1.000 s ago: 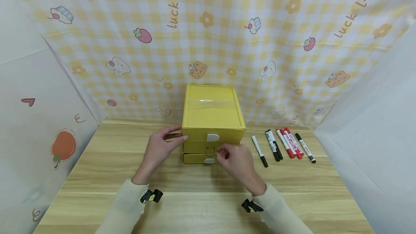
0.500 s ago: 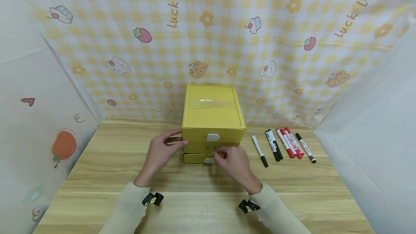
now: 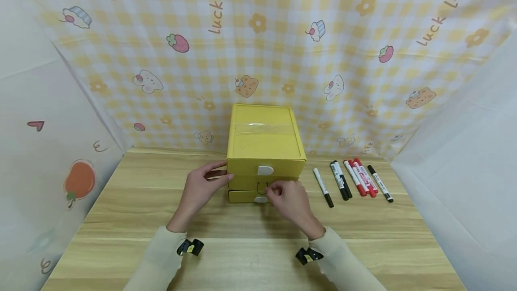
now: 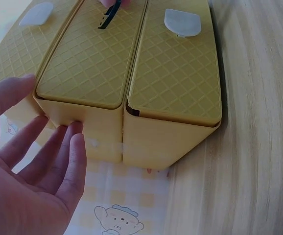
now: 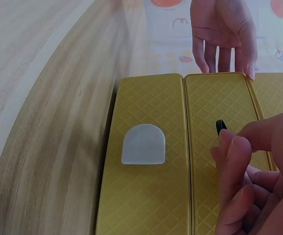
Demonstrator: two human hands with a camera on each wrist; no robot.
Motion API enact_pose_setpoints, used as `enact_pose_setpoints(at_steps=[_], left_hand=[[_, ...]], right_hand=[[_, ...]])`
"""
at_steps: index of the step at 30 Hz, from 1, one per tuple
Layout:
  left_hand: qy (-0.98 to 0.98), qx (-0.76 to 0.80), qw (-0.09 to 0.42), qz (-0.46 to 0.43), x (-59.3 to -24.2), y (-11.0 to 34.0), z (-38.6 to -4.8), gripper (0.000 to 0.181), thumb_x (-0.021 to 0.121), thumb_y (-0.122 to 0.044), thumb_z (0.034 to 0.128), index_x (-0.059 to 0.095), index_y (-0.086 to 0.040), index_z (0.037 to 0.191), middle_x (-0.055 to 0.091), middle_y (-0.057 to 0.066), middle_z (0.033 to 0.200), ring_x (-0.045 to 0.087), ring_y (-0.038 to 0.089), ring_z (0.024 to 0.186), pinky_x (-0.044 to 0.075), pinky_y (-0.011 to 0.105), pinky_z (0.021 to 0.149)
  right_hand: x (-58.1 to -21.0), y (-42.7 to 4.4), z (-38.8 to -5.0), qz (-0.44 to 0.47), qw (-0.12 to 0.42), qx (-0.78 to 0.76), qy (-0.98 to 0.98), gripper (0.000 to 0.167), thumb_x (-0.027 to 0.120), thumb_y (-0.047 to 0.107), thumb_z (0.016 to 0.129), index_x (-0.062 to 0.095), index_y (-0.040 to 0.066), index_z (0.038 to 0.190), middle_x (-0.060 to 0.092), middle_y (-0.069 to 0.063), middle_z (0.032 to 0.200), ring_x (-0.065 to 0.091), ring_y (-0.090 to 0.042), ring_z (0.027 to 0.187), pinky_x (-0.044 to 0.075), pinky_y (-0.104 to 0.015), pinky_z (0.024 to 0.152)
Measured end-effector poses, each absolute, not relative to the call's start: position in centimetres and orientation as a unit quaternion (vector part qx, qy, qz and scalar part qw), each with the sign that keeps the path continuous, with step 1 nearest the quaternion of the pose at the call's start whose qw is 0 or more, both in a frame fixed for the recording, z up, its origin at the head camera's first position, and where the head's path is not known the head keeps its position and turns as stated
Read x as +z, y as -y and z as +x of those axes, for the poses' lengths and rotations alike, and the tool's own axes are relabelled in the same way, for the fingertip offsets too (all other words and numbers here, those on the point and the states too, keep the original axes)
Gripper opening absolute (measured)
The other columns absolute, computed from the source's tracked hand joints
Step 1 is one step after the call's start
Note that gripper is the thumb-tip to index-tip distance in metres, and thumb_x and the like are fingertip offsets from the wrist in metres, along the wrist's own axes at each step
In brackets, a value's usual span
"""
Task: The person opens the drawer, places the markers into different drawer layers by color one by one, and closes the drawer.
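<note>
A yellow drawer box with three stacked drawers stands at the back of the table. The top and bottom drawers bear white tabs; the middle drawer has a thin black loop handle. My right hand pinches this loop between thumb and index finger, the other fingers curled beneath. My left hand rests against the box's left side, fingertips on the side wall and thumb at the front edge near the middle drawer. All drawers look closed in the left wrist view.
To the box's right lie a white marker with a black cap, two black markers, several red ones and another black-capped marker. A checked cloth hangs right behind the box.
My right hand has moved slightly left, its fingertips coming onto the loop handle of the middle drawer. My left hand has barely shifted. The box and markers stay put.
</note>
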State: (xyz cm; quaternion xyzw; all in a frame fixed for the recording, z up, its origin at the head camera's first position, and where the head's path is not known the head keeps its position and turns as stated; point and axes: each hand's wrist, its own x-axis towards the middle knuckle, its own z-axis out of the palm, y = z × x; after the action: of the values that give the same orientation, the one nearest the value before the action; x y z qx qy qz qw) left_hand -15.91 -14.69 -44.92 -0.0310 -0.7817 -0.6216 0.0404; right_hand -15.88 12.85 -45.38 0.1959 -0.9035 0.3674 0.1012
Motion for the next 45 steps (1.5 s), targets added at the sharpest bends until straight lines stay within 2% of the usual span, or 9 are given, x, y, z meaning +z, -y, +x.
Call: enact_pose_setpoints(at_steps=[10,16,23,33,38,45], left_hand=[[0.786,-0.616,0.035,-0.028,-44.6,14.7,-16.0,0.048,0.087,-0.025,0.0982,0.075,-0.006,0.141,0.075,0.018,0.134,0.077,0.034,0.116,0.065,0.041,0.092],[0.783,-0.620,0.032,-0.024,-44.5,14.7,-16.0,0.048,0.088,-0.025,0.0976,0.075,-0.006,0.140,0.076,0.018,0.134,0.077,0.034,0.117,0.064,0.038,0.091],[0.784,-0.619,0.035,-0.023,-44.5,14.6,-16.0,0.048,0.088,-0.024,0.0971,0.075,-0.005,0.139,0.075,0.018,0.134,0.077,0.034,0.117,0.064,0.038,0.092],[0.787,-0.615,0.039,-0.025,-44.6,14.6,-16.0,0.048,0.089,-0.025,0.0970,0.076,-0.005,0.139,0.076,0.017,0.133,0.077,0.033,0.118,0.064,0.039,0.091],[0.785,-0.618,0.038,-0.023,-44.5,14.6,-15.9,0.048,0.089,-0.025,0.0968,0.076,-0.005,0.139,0.076,0.017,0.133,0.077,0.033,0.118,0.064,0.038,0.091],[0.783,-0.620,0.037,-0.024,-44.4,14.5,-15.9,0.049,0.089,-0.026,0.0971,0.076,-0.006,0.139,0.075,0.017,0.135,0.076,0.032,0.119,0.064,0.037,0.091]], right_hand=[[-45.1,-12.8,-14.6,0.207,0.097,0.353,0.907,0.016,0.077,0.005,0.097,0.081,0.007,0.082,0.056,0.013,0.058,0.043,0.003,0.047,0.035,-0.021,0.044],[-45.0,-12.9,-13.5,0.214,0.106,0.325,0.915,0.014,0.080,0.006,0.096,0.082,0.008,0.082,0.059,0.012,0.061,0.043,0.004,0.051,0.037,-0.021,0.045],[-45.0,-13.2,-12.5,0.227,0.116,0.321,0.912,0.012,0.082,0.005,0.094,0.083,0.008,0.083,0.057,0.013,0.059,0.038,0.007,0.048,0.031,-0.018,0.042],[-44.9,-13.5,-10.8,0.219,0.090,0.320,0.917,0.012,0.083,0.006,0.095,0.082,0.009,0.083,0.052,0.017,0.058,0.033,0.009,0.046,0.028,-0.018,0.042],[-44.9,-13.6,-9.8,0.224,0.083,0.343,0.909,0.012,0.083,0.005,0.095,0.083,0.010,0.084,0.054,0.018,0.059,0.034,0.011,0.046,0.030,-0.017,0.042],[-44.8,-13.7,-8.3,0.231,0.081,0.376,0.894,0.011,0.083,0.005,0.096,0.084,0.011,0.086,0.060,0.019,0.058,0.037,0.014,0.044,0.027,-0.012,0.040]])
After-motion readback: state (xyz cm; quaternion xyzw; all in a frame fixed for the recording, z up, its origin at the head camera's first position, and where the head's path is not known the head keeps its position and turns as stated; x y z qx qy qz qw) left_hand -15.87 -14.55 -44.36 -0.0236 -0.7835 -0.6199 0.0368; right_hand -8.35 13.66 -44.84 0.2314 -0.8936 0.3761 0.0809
